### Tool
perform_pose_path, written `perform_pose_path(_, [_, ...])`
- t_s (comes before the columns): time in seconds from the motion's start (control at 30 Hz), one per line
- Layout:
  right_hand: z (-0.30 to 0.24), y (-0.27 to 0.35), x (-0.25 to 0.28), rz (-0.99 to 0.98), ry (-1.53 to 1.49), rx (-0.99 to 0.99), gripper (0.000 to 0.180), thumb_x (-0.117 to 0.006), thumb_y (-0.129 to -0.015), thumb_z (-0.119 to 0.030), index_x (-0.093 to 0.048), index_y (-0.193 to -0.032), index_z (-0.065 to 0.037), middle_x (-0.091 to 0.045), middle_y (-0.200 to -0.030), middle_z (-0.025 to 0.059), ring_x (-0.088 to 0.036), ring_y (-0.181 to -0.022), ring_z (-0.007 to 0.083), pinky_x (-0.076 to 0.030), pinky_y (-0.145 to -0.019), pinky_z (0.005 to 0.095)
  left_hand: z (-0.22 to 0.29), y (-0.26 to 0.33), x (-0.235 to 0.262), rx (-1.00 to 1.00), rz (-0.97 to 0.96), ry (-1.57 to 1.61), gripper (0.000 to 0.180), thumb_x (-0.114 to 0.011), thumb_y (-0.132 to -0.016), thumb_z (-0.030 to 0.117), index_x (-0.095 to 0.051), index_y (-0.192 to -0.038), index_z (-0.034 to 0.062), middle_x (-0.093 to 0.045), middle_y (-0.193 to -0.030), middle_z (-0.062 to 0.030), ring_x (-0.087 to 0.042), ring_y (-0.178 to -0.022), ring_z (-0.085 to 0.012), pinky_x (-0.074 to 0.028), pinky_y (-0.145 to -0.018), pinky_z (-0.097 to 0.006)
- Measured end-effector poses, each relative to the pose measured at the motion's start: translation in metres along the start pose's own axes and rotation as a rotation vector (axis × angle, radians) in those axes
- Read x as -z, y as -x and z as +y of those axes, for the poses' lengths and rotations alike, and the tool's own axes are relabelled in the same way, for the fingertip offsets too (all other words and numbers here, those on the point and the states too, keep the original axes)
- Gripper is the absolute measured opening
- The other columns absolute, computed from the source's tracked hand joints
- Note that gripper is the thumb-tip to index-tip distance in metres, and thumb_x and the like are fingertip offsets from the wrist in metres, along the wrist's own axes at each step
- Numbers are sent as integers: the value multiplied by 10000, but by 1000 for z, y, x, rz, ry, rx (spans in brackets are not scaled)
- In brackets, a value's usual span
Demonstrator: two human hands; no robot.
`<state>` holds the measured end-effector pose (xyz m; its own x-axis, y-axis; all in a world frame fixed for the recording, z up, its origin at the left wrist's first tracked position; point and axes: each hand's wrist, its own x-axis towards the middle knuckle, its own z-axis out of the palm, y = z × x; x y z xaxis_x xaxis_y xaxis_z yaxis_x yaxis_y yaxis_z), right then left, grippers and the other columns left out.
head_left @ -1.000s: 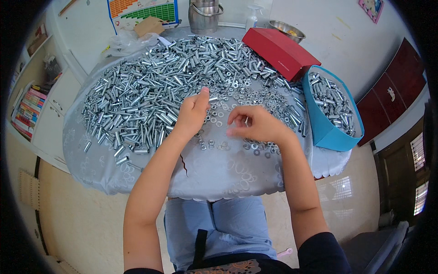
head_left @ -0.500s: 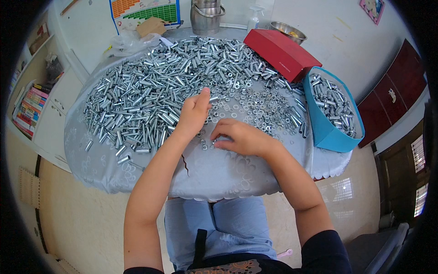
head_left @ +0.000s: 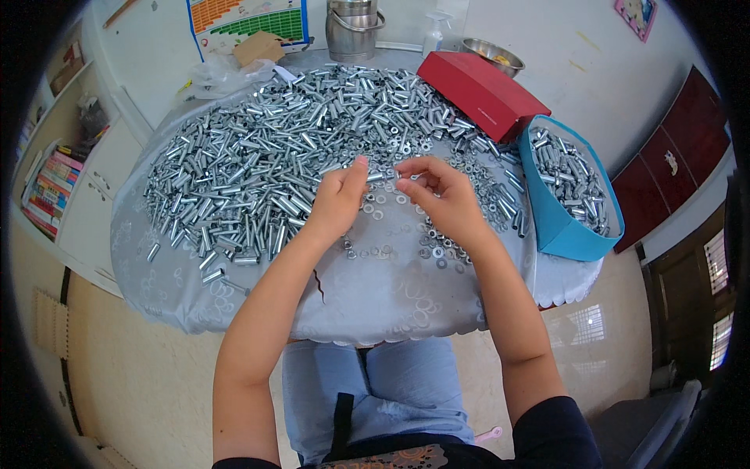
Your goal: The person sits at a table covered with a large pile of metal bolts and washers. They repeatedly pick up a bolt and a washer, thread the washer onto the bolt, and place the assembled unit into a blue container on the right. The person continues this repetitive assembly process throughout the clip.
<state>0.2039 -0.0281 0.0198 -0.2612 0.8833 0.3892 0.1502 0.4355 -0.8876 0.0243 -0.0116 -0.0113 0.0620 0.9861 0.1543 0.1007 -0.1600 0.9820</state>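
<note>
I pinch a short shiny metal tube [head_left: 378,177] between my left hand [head_left: 337,200] and right hand [head_left: 439,192], fingertips pressed on each end. It sits level above the grey tablecloth [head_left: 375,297], near the pile of matching tubes [head_left: 258,172] and scattered washers [head_left: 437,250].

Red box [head_left: 482,94], metal pot [head_left: 353,31], steel bowl [head_left: 492,53], bookshelf [head_left: 48,187] at left.
</note>
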Motion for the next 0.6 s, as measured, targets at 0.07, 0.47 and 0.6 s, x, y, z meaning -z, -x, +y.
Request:
perform_pose_path(0.07, [-1, 1, -1, -13, -7, -14, 212, -650, -781, -94, -599, -973, -22, -585, -795, -4, -462, -599, 28, -393, -545, 176, 1, 1, 0, -4, -12, 18, 558, -404, -894, 462, -460, -539, 35, -436, -511, 0, -374, -489, -78, -311, -470, -252])
perform_pose_path(0.47, [5, 0, 2, -100, 84, -109, 191, -623, -814, -193, -583, -853, -10, -551, -722, 17, -470, -598, 74, -405, -546, 225, 5, 6, -2, -108, -41, -109, 528, -389, -914, 407, -439, -555, 22, -387, -513, 10, -332, -513, -94, -300, -489, -279])
perform_pose_path(0.6, [-9, 4, 1, -130, 184, -11, 205, -623, -814, -209, -571, -835, -12, -536, -683, 37, -473, -602, 94, -409, -554, 244, 3, 5, -2, -80, -56, -115, 529, -382, -915, 406, -419, -549, 26, -373, -511, 9, -323, -516, -98, -301, -497, -284])
